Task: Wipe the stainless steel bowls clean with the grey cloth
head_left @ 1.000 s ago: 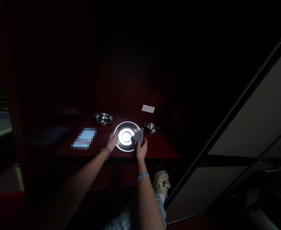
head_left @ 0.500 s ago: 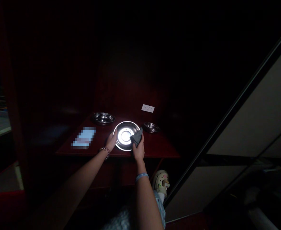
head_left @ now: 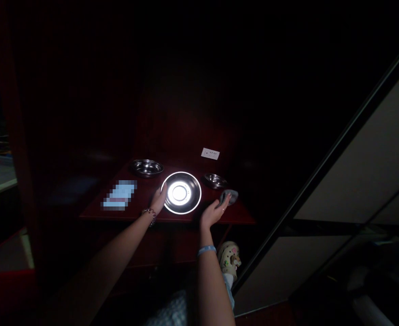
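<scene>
A shiny steel plate lies on a dark red table and glares under the light. My left hand rests on the plate's left rim, fingers curled against it. My right hand is to the right of the plate, palm up and fingers spread. Its fingertips touch a small grey cloth that lies on the table.
A steel bowl stands at the back left and a smaller steel bowl at the back right. A blurred pale-blue item lies on the left. A white socket plate is on the back wall. A slanted dark rail runs along the right.
My right hand has taken the grey cloth off the plate and moved right, laying it on the table and opening. My left hand has stayed on the plate's rim.
</scene>
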The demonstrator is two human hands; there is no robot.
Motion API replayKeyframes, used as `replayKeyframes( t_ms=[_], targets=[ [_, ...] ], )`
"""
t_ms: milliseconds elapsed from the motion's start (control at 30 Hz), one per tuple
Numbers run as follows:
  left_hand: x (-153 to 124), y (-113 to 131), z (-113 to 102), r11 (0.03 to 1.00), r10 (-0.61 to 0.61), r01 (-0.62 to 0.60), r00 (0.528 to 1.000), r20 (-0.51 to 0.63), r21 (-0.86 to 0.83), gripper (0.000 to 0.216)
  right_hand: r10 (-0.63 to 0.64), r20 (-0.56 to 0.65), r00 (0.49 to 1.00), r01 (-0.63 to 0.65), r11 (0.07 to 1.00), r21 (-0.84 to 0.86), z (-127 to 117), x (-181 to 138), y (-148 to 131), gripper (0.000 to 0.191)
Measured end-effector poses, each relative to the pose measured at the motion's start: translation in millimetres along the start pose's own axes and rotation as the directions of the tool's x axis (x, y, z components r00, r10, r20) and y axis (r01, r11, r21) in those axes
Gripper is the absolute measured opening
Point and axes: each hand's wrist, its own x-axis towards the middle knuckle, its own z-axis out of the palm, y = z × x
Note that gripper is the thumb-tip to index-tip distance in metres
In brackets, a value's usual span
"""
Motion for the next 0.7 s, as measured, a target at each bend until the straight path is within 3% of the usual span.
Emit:
replayKeyframes(
  t_ms=[67, 100, 200, 267, 567, 700],
  targets=[
    [0.0, 0.3, -0.4, 1.0, 0.004, -0.004, 1.0, -0.018, 0.018, 0.054, -0.184, 0.11, 0.977, 0.199, 0.969, -0.145, -5.4, -1.2, 2.0, 0.065],
    [0.0, 0.5, -0.6, 1.0, 0.003, -0.002, 1.0, -0.03, 0.029, 0.053, -0.213, 0.2, 0.956, 0.256, 0.94, -0.224, -6.9, -2.3, 4.2, 0.063],
    [-0.3, 1.9, -0.6, 0.999, 0.001, 0.001, 0.999, -0.055, 0.049, 0.052, -0.09, 0.474, 0.876, 0.32, 0.845, -0.43, -6.7, -5.9, 13.5, 0.054],
    [-0.7, 2.5, -0.4, 0.998, 0.004, 0.0, 0.999, -0.053, 0.063, 0.053, 0.001, 0.57, 0.822, 0.343, 0.797, -0.497, -4.5, -7.3, 18.6, 0.049],
    [3.5, -4.3, -2.4, 0.993, 0.026, -0.023, 0.999, -0.026, 0.117, 0.06, 0.029, 0.642, 0.766, 0.363, 0.805, -0.469, -3.4, -1.8, 20.4, 0.049],
    [4.1, -4.3, -2.8, 0.991, 0.038, -0.033, 0.999, -0.039, 0.128, 0.058, -0.025, 0.54, 0.841, 0.317, 0.832, -0.456, -10.2, 1.5, 19.0, 0.049]
  ],
)
